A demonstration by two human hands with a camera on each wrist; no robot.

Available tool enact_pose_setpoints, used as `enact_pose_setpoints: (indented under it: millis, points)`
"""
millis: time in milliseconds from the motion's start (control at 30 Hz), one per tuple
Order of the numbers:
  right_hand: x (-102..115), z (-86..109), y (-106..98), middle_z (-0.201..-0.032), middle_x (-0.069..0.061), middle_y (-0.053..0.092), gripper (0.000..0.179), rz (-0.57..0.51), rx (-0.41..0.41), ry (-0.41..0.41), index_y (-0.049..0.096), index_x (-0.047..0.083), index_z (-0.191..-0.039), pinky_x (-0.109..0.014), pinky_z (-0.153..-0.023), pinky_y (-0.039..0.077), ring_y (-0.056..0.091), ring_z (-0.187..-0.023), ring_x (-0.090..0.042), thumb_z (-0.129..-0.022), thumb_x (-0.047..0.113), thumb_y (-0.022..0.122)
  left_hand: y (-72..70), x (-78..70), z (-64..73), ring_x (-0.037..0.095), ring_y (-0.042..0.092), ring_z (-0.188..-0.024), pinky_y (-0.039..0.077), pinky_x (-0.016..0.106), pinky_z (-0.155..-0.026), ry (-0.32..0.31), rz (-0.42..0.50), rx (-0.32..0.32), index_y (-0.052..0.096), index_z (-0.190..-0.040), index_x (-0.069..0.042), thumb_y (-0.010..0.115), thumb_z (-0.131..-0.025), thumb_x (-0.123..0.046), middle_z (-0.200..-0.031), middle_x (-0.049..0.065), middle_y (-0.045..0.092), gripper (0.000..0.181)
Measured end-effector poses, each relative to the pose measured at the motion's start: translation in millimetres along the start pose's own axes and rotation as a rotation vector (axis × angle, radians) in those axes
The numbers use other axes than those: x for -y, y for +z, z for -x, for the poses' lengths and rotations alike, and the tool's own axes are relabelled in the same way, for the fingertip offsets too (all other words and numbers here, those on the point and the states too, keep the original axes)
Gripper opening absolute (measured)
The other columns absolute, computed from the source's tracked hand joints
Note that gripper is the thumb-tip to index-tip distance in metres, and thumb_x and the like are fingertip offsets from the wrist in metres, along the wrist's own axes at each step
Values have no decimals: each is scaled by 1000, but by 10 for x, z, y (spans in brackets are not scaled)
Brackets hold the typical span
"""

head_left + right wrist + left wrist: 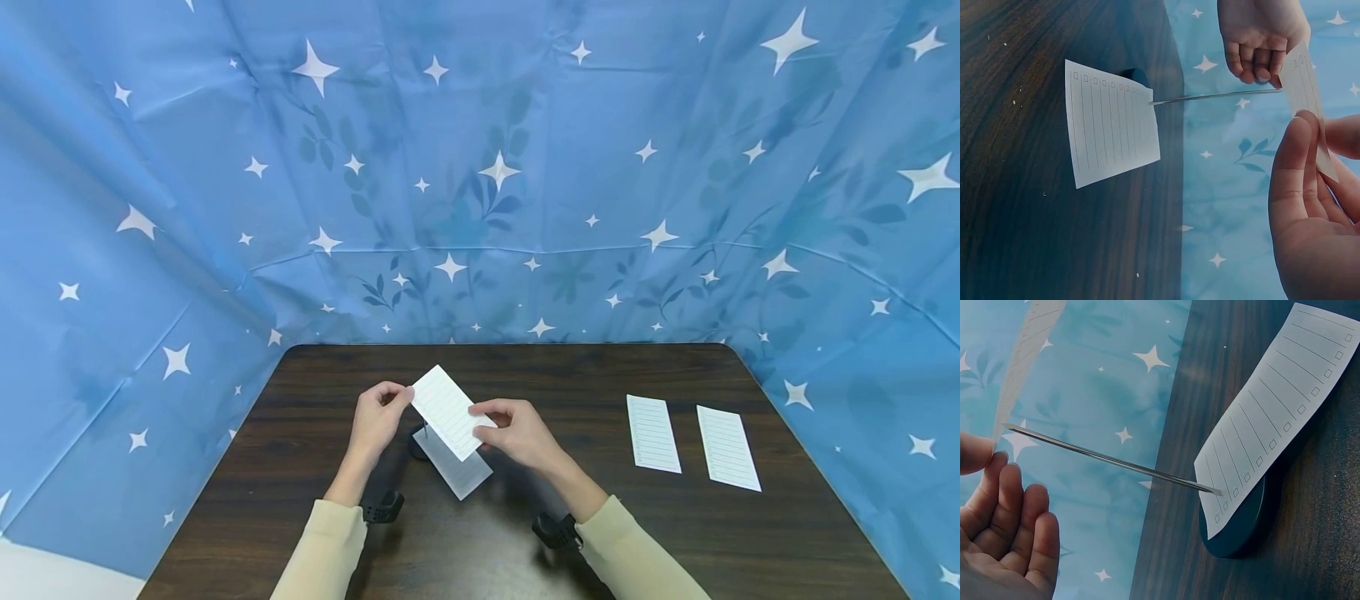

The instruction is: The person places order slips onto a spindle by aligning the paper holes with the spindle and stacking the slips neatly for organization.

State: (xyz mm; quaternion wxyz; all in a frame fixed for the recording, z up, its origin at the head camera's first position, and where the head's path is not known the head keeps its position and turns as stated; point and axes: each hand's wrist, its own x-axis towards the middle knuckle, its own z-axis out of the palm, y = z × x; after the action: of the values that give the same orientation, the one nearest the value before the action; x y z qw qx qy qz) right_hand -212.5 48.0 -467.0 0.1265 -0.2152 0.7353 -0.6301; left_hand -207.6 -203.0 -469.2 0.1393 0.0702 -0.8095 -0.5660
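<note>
Slip (450, 411) in air above bench (562, 375), one corner pinched by left hand (377, 421), other end by right hand (521, 433). Spike (1113, 459) on black base (1238, 531): tip close to held slip, contact hard to judge. Second slip (1279, 412) pierced low on spike, over base. Third slip (654, 433) and fourth slip (728, 447) on bench at right, side by side.
</note>
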Motion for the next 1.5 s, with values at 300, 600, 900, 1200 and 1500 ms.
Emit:
enact_pose_setpoints:
  millis: [300,600,900,1200,1500]
  points:
    - [-6,1,23,-125,-21,66,34,-5,-2,17,67,-5,-125,-51,-78,58,68,-85,-22,-92,-2,70,4,21,-1,21,56,-82,45,35,-74,6,-6,-1,74,-96,-2,68,-97,-20,-96,11,68,19]
    - [170,78,43,-122,-29,65,33,13,16,9,64,-14,-124,-57,-79,56,66,-85,-47,-91,-9,66,0,50,-20,23,57,-85,45,36,-76,24,-14,15,73,-97,-2,68,-97,-20,-97,11,69,19]
    - [-70,12,42,-124,-23,66,35,7,-3,7,66,-7,-126,-56,-78,56,68,-85,-42,-91,-4,69,2,61,-27,22,57,-85,46,36,-76,22,-19,20,73,-98,-2,69,-97,-20,-96,11,68,19]
    - [-108,15,53,-125,-22,66,34,9,-4,8,67,-5,-125,-56,-77,56,68,-83,-37,-91,-3,70,9,116,-29,23,57,-84,46,35,-75,20,-72,14,74,-96,-2,70,-96,-19,-94,10,69,17]
    - [44,73,72,-126,-30,63,33,45,1,6,65,-13,-123,-58,-77,55,68,-83,-32,-91,-10,66,18,194,-34,23,59,-83,47,35,-74,26,-110,30,74,-96,-2,69,-97,-19,-91,9,68,17]
